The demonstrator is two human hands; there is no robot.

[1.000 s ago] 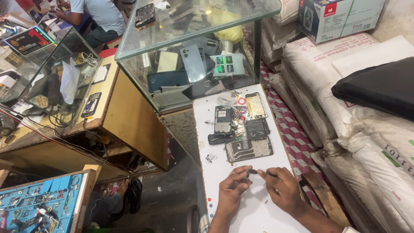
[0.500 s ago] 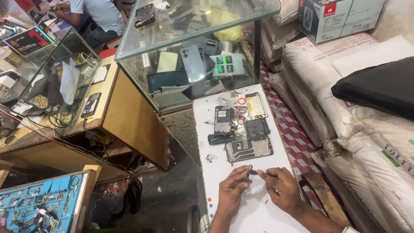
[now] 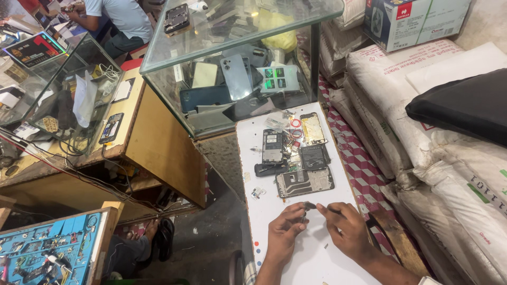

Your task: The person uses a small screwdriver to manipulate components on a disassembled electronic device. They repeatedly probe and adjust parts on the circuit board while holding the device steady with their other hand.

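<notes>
My left hand [image 3: 283, 231] and my right hand [image 3: 346, 230] meet over a white board [image 3: 311, 264]. Between their fingertips they pinch a small dark phone part [image 3: 308, 207]; my right hand also seems to hold thin tweezers [image 3: 330, 210] against it. Just beyond the fingers lies an opened phone frame [image 3: 304, 182]. Further back on the board lie a phone body with its back off [image 3: 272, 146], a dark battery-like slab [image 3: 314, 157] and a gold-coloured phone panel [image 3: 312, 128].
A glass display case [image 3: 232, 63] with phones inside stands behind the board. Stacked white sacks [image 3: 449, 158] fill the right. A wooden counter [image 3: 153, 148] and a blue tool mat [image 3: 47, 253] are at left. A seated person [image 3: 119, 18] works at the far top left.
</notes>
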